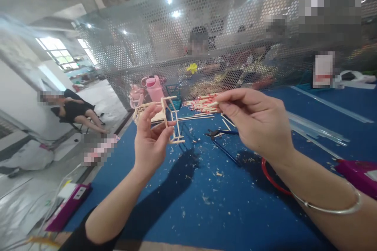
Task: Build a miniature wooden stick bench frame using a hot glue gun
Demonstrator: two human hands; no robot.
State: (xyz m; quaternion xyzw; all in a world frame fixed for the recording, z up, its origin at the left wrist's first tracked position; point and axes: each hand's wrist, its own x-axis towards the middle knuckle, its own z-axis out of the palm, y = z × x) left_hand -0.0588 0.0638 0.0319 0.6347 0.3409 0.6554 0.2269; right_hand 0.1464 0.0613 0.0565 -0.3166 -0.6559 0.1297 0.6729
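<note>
My left hand (153, 137) grips a small frame built of thin wooden sticks (174, 119), held tilted above the blue table. Its fingers wrap around the middle of the frame and hide part of it. Higher and to the right, my right hand (256, 121) is closed in a pinch on a short pale stick piece (213, 104), whose tip shows past the thumb and forefinger. Below, between the hands, lies a pair of cutting pliers (216, 133) with blue handles, jaws pointing left. Behind the right fingertips rests a heap of red-ended matchsticks (200, 104).
On the blue table (176, 211) lie small chips, clear plastic strips (318, 127), a red ring (269, 178) and purple power strips (69, 208). A pink bottle (153, 88) stands near a perforated metal screen (141, 43). People are beyond the screen; another person (79, 108) sits at left.
</note>
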